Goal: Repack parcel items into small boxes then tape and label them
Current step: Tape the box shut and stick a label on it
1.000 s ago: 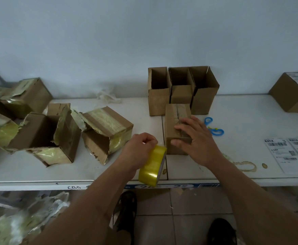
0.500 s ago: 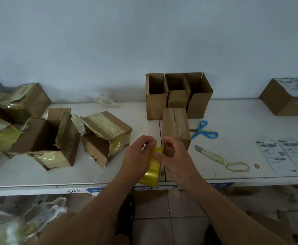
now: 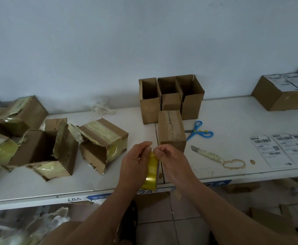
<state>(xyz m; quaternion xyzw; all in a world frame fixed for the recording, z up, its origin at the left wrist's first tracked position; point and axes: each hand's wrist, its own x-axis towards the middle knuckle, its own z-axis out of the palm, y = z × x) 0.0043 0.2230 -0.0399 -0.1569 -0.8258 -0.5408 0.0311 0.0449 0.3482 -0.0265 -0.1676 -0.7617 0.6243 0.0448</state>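
Head view: at the front edge of a white table (image 3: 233,110) set against a pale blue-grey wall (image 3: 144,41), a person's left hand (image 3: 134,167) grips a roll of yellow packing tape (image 3: 151,174) held on edge, while the right hand (image 3: 173,160) pinches at the top of the roll with curled fingertips. Just behind the hands stands a closed small cardboard box (image 3: 171,131), its top seam showing a slit. Behind it, three open small boxes (image 3: 169,96) stand touching in a row near the wall. Blue-handled scissors (image 3: 199,132) lie to the right of the closed box, and a utility knife (image 3: 206,153) lies nearer the front edge, beside a brown ring stain (image 3: 234,164). Printed shipping labels (image 3: 284,147) lie flat at the table's right end, and a sealed labelled box (image 3: 282,92) sits at the far right corner. Torn, tape-covered parcel boxes (image 3: 43,145) crowd the left side, lying open and tipped. Tiled floor (image 3: 162,218) shows beneath the table.
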